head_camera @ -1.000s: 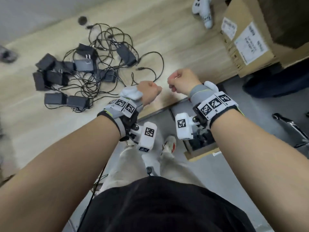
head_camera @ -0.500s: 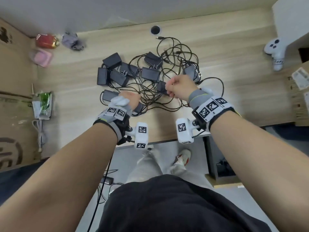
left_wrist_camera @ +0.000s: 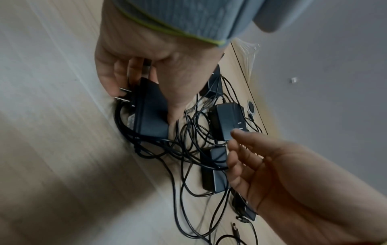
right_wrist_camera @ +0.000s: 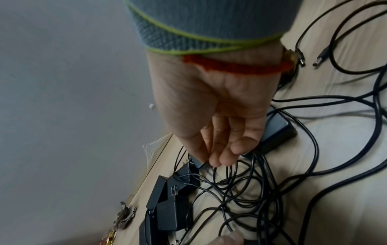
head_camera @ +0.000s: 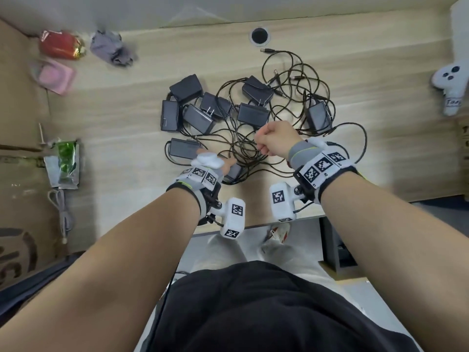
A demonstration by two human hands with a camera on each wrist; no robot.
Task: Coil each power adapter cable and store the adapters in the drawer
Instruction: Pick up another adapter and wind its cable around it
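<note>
Black adapter (left_wrist_camera: 150, 114) gripped in left hand (left_wrist_camera: 150, 56); right hand (left_wrist_camera: 280, 169) hovers slack-fingered beside.

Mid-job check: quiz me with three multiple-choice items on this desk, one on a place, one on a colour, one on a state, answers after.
1. Seen from the head camera, the white controller lies where from the adapters? A) left B) right C) nearer the person
2. The adapters are: A) black B) white C) red
3. The left hand: A) lies flat, empty B) holds the controller C) grips an adapter
Answers: B, it sits at the far right; A, every casing is black; C, thumb and fingers wrap the gripped adapter.
</note>
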